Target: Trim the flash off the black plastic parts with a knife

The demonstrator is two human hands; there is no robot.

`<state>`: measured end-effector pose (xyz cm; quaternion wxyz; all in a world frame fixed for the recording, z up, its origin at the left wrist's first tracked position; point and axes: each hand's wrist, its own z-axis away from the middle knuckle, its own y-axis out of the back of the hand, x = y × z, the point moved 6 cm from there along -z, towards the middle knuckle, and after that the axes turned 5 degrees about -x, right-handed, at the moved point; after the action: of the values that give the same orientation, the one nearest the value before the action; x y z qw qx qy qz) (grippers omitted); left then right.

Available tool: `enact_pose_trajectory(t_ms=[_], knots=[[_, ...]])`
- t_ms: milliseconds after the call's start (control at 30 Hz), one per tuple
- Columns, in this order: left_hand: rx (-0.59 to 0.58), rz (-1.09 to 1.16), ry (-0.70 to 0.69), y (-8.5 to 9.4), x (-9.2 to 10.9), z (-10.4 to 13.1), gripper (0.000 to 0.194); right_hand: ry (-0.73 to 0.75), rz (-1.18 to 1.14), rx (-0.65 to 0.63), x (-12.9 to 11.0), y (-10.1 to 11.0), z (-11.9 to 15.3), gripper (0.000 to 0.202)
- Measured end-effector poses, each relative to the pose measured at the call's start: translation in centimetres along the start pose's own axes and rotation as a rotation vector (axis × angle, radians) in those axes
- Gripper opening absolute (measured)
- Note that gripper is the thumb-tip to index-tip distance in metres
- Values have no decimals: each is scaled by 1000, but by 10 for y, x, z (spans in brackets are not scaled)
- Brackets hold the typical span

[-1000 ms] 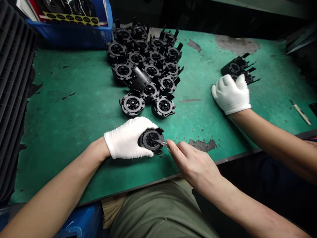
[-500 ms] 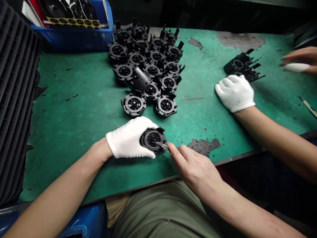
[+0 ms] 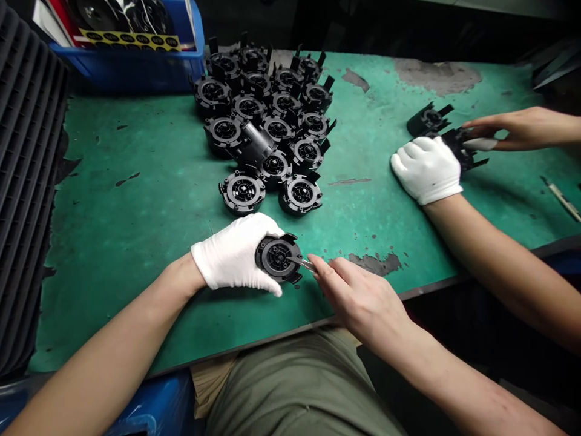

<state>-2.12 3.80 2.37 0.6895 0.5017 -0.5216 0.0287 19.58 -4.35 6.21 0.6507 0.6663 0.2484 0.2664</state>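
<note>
Near the table's front edge, my gloved left hand (image 3: 242, 254) wraps round the side of a round black plastic housing (image 3: 278, 258), whose ringed face is turned up. My bare right hand (image 3: 356, 290) pinches a slim, pointed metal tool (image 3: 303, 263). The tool's tip reaches over the housing's face near its centre; whether it touches cannot be made out. Two similar black housings, a left one (image 3: 242, 191) and a right one (image 3: 300, 194), stand just beyond my left hand. Another black housing (image 3: 258, 144) lies on its side on top of the group behind them.
Several more housings (image 3: 249, 106) stand clustered on the green table (image 3: 145, 230). A blue bin (image 3: 136, 72) is at the back left, beside a stack of ridged black trays (image 3: 27, 181). On the right, a co-worker's gloved hand (image 3: 427, 169) and other hand (image 3: 521, 128) handle black housings.
The co-worker's hand at the right has moved left onto a black housing. My right hand and tool have shifted slightly right on the housing's face; my left hand keeps its hold.
</note>
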Motion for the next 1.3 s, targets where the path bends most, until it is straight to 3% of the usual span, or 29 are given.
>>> enact_pose_trajectory(t_ms=[133, 333, 700, 867, 967, 1067, 1200, 1300], knots=[[2, 3, -3, 1, 1, 0, 98, 14, -14, 42, -2, 1, 0, 41], [7, -8, -6, 2, 1, 0, 98, 19, 18, 4, -7, -4, 2, 53], [-6, 16, -1, 1, -1, -1, 96, 123, 59, 7, -9, 11, -7, 47], [-5, 12, 4, 2, -1, -1, 96, 166, 38, -2, -3, 6, -10, 43], [12, -5, -6, 1, -1, -1, 96, 158, -41, 3, 4, 2, -11, 35], [95, -46, -18, 1, -1, -1, 94, 43, -269, 56, 9, 7, -10, 30], [214, -118, -48, -2, 0, 2, 93, 35, -600, 73, -8, 11, -3, 30], [251, -156, -72, -1, 2, 4, 95, 40, -609, 45, -14, 3, 0, 28]])
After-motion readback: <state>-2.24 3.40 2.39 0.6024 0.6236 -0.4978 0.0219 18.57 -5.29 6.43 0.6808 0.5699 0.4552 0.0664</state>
